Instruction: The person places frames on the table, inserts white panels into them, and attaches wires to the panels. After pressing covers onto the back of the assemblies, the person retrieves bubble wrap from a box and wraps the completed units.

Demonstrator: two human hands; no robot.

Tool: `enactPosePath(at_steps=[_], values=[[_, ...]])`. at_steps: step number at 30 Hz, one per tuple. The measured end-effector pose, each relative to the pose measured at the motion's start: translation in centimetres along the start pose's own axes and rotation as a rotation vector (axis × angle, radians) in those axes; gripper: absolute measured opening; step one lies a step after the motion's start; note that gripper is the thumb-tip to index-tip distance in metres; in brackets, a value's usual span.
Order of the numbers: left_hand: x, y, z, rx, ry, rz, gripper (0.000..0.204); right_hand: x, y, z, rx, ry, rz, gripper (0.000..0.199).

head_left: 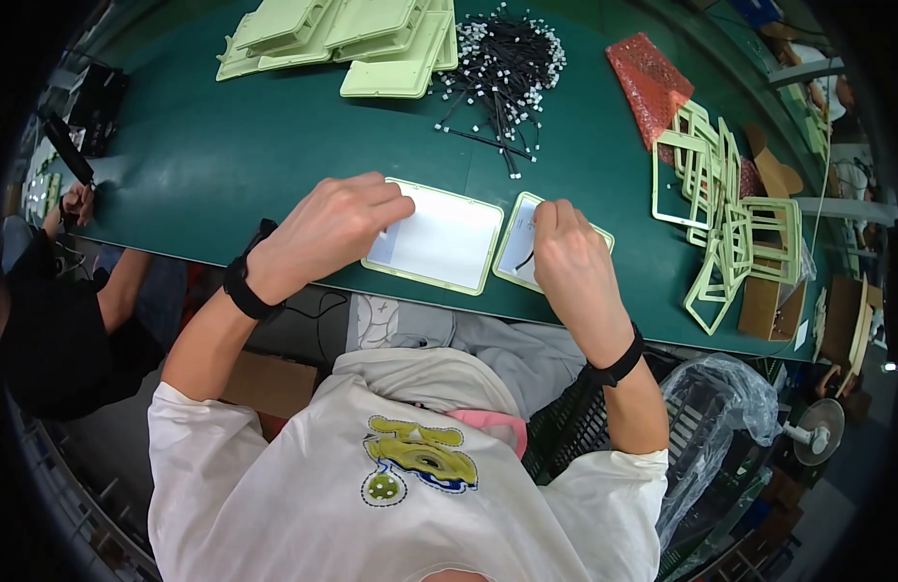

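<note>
Fingers pressed together on left hand [337,221] and right hand [571,254], cannot tell around what; best keep left, rectangular, pale-green-rimmed white panel [451,239] flat.

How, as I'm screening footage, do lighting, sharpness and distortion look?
Head view: corners fall to black, green table bows slightly along its front edge; head view: white panel looks bright; head view: left hand and right hand show no obvious blur.
</note>
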State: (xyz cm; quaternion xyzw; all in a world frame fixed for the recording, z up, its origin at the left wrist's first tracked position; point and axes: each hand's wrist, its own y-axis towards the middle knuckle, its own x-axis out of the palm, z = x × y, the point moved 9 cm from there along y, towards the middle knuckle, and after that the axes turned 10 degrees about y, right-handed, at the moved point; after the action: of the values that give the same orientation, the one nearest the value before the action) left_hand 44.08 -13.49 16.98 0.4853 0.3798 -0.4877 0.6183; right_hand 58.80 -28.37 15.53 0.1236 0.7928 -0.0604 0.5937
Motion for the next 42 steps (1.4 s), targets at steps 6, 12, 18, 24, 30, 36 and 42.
enactPosePath(at_steps=[6,12,18,24,30,36,42], values=[[0.2,0.0,0.0,0.005,-0.027,0.003,0.020,0.1,0.1,0.0,-0.020,-0.016,-0.020,0.015],[0.0,0.2,-1.8,-0.119,-0.181,0.030,0.010,-0.4,0.4,-0.1,-0.056,0.007,-0.056,0.020],[0.6,0.3,-2.8,-0.186,-0.230,-0.083,0.006,-0.3,0.9,-0.9,-0.055,-0.028,-0.108,0.022],[0.2,0.4,-2.6,-0.180,-0.283,-0.030,0.005,-0.1,0.7,-1.3,-0.024,-0.038,-0.073,0.023],[0.4,0.9,-2.4,-0.166,-0.250,-0.136,0.002,-0.2,0.6,-0.6,-0.015,0.004,-0.072,0.021],[0.4,1.2,-1.3,-0.118,-0.156,-0.160,0.006,-0.1,0.6,-0.7,-0.013,-0.042,-0.070,0.014],[0.8,1.1,-1.0,-0.097,-0.104,-0.157,0.008,-0.3,0.5,-0.7,-0.018,-0.028,-0.049,0.013]])
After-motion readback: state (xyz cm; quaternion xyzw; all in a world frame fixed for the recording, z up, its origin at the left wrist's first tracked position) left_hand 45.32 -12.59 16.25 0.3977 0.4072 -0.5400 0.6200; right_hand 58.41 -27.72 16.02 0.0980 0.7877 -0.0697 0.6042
